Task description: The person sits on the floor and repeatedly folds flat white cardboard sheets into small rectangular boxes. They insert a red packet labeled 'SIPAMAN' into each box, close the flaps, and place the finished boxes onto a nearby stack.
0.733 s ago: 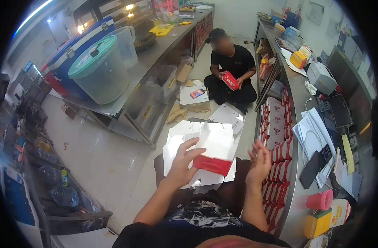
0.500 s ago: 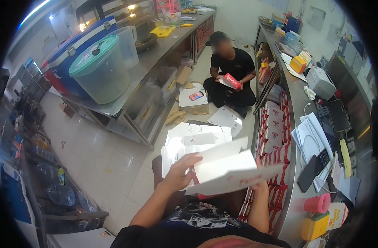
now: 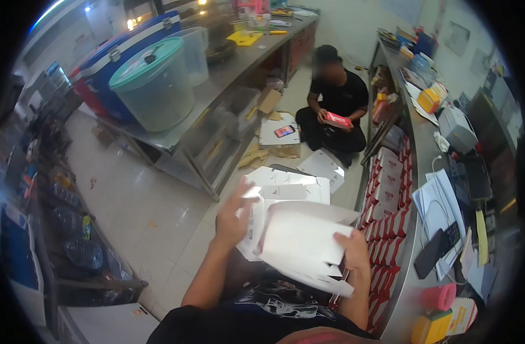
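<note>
A partly folded white cardboard box [image 3: 302, 238] is held in front of my body, its pale inside turned up and its notched flaps sticking out at the near right. My right hand [image 3: 353, 250] grips it by the right side, thumb on the inner face. Left of the box, my left hand [image 3: 233, 221] is raised with its fingers apart, slightly blurred, and holds nothing. Just beyond lies a stack of flat white box blanks [image 3: 317, 184], partly covered by the held box.
A person [image 3: 336, 100] sits on the floor ahead, holding a red and white box [image 3: 337, 120]. Red and white boxes [image 3: 385, 178] are stacked along my right, beside a steel counter with a phone [image 3: 427, 254] and pink cup [image 3: 438, 297]. A lidded tub [image 3: 156, 92] stands on the left counter.
My left hand has let go of the box and lifted away to the left. The box has turned, its inside facing up more. The seated person's box is tilted differently.
</note>
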Tool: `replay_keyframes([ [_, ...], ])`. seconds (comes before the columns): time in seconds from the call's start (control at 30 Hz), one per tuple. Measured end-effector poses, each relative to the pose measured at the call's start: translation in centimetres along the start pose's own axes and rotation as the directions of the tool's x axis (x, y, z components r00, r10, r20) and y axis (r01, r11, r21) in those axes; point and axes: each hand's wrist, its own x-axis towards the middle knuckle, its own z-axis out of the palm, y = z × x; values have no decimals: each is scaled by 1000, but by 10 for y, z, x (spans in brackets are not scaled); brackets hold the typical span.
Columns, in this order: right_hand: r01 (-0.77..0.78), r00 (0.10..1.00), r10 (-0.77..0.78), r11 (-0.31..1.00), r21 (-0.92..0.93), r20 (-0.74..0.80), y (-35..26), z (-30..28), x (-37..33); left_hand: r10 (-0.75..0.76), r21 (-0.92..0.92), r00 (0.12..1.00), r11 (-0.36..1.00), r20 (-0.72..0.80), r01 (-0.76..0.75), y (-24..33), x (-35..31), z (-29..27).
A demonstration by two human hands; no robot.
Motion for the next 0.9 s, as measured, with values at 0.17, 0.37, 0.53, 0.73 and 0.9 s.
replay_keyframes([
  [0.17, 473, 846, -431, 878, 68, -315, -49, 7, -3, -309, -429, 935, 879, -173, 211, -1, 9, -33],
  [0.37, 615, 680, -733, 579, -535, -11, -60, 82, -9, -223, -578, 860, 660, 459, 479, 21, -19, 33],
  [0.53, 812, 511, -747, 259, -523, 424, -29, 133, -19, -281, -647, 913, 645, 294, 407, 35, -32, 75],
  [0.73, 874, 485, -592, 311, -373, 643, -16, 118, -11, -630, -777, 742, 341, 228, 529, 23, -31, 52],
  [0.9, 858, 514, -568, 327, -397, 643, -13, 113, -13, -564, -872, 769, 163, 302, 462, 33, -33, 48],
])
